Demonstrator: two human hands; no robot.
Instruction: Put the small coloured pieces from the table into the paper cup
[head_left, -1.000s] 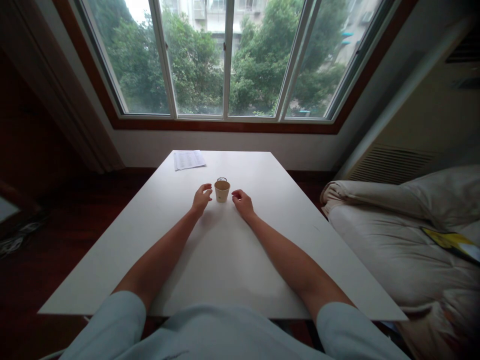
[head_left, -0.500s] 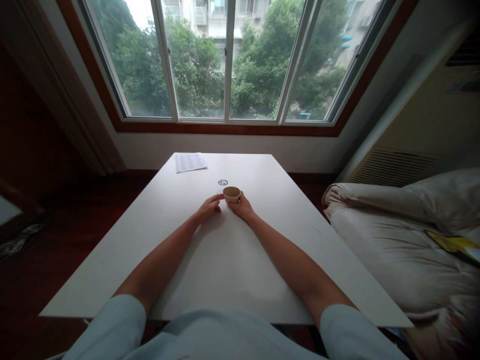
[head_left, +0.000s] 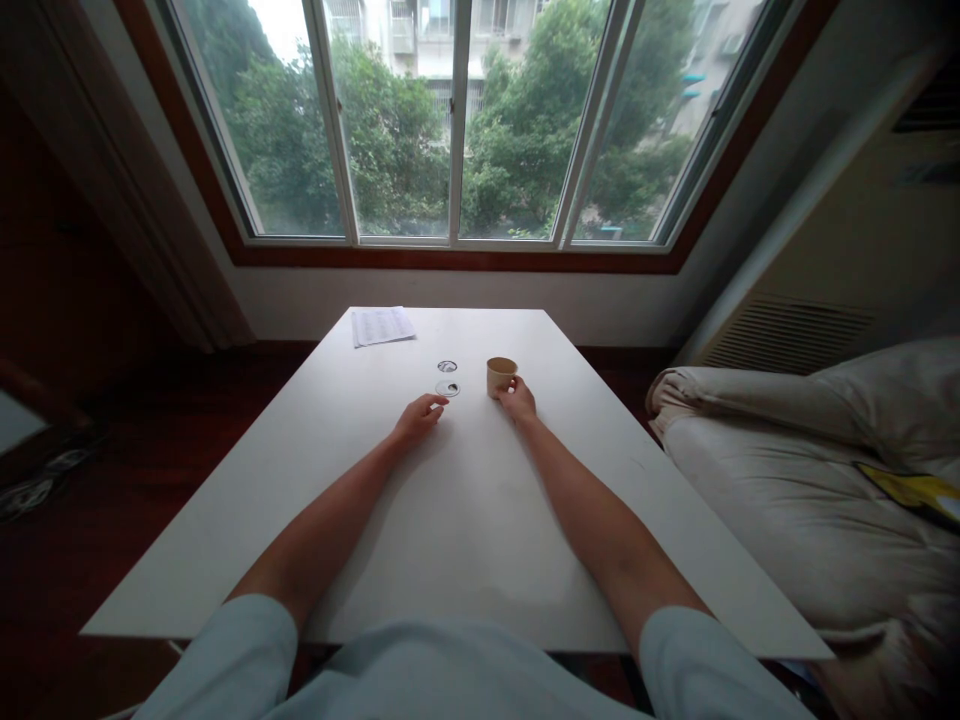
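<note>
My right hand (head_left: pixel 517 400) grips a tan paper cup (head_left: pixel 500 378) from its near right side. The cup is upright with its mouth facing up; whether its base touches the white table is hard to tell. To the left, my left hand (head_left: pixel 421 420) holds nothing that I can see, its fingers loosely bent and a little apart. Just beyond its fingertips is a flat round piece with a pale rim and a dark mark (head_left: pixel 448 388). Behind that piece, a second flat round piece with a dark outline (head_left: pixel 447 366) lies on the table.
Printed paper sheets (head_left: pixel 382 326) lie at the far left corner of the white table (head_left: pixel 465 540). A wide window (head_left: pixel 450 150) rises behind it. On the right stands a pale padded sofa (head_left: pixel 735 470), close to the table's edge.
My right hand has carried the cup to the right, away from my left hand. The nearer round piece now shows where the cup was close by. My left hand has shifted only slightly.
</note>
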